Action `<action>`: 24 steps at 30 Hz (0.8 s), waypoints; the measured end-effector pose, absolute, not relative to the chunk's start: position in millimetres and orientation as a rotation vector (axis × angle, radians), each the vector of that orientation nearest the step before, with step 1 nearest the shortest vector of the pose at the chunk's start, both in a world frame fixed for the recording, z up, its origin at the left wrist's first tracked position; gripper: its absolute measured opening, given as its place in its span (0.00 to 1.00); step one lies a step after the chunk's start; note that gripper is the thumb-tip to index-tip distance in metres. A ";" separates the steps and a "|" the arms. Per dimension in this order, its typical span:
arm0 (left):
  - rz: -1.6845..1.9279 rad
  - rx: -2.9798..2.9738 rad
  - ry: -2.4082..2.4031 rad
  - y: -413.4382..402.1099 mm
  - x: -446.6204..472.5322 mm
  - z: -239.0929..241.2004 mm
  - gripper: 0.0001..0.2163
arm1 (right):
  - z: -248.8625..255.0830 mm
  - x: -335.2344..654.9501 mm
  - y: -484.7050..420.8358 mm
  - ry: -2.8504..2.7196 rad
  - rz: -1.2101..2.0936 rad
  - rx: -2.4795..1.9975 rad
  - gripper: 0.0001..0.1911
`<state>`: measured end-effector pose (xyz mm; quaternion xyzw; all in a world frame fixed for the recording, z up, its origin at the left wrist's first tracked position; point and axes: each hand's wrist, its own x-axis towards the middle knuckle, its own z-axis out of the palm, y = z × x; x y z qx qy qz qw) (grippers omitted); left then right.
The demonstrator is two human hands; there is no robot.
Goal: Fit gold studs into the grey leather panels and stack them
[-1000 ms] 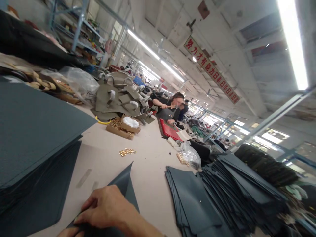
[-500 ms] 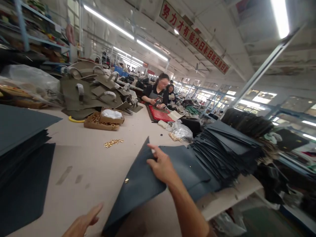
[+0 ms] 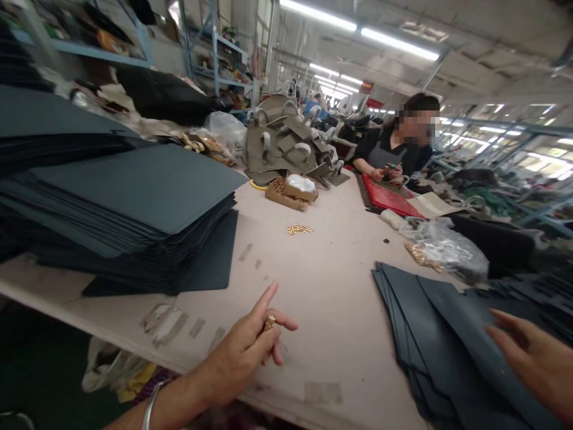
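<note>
Brass-coloured and small, a rivet-like stud (image 3: pixel 269 322) sits pinched between thumb and middle finger of the left hand (image 3: pixel 242 355), forefinger pointing out straight, above the near edge of the tabletop (image 3: pixel 322 280). The right hand (image 3: pixel 532 352) is released, fingers spread, hovering just over the top sheet of the fanned dark grey panels (image 3: pixel 439 334) at the near right corner; it grasps nothing. More loose studs (image 3: pixel 299 229) lie mid-table, well apart from both hands, with a cardboard box of hardware (image 3: pixel 286 192) beyond them toward the far edge. A tall stack of the same grey sheets (image 3: pixel 134 203) fills the left side. Across the table another person (image 3: pixel 394 155) works over a red mat (image 3: pixel 387 200); a clear plastic bag (image 3: pixel 443 251) with more fittings lies near the right edge. To do this well, I would judge, the stud wants a firm fingertip pinch so it does not drop, while the free hand slides only the top panel off the fan, pressing flat so the lower ones stay squared, and brings it to the bare tabletop between the hands before the stud goes near it.
</note>
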<state>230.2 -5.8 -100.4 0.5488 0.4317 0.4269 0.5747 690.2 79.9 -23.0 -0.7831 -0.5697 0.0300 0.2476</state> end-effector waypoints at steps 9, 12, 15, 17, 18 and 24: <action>0.977 1.654 1.309 -8.0 217.0 -103.2 0.31 | -68.4 401.4 35.8 -2.033 0.810 -1.111 0.11; 0.958 1.682 1.325 -10.1 207.8 -101.9 0.33 | -69.9 366.6 31.7 -2.091 0.863 -0.935 0.12; 0.963 1.681 1.322 -11.0 198.4 -103.8 0.34 | -75.3 352.9 34.6 -2.119 0.877 -0.888 0.11; 0.927 1.666 1.350 -11.1 193.2 -106.4 0.35 | -78.7 347.8 37.5 -2.136 0.877 -0.882 0.12; 0.906 1.660 1.365 -11.2 191.0 -107.7 0.35 | -79.8 345.4 38.8 -2.145 0.879 -0.881 0.12; 0.929 1.613 1.420 -11.9 184.8 -112.7 0.33 | -83.9 329.3 40.2 -2.181 0.782 -0.889 0.14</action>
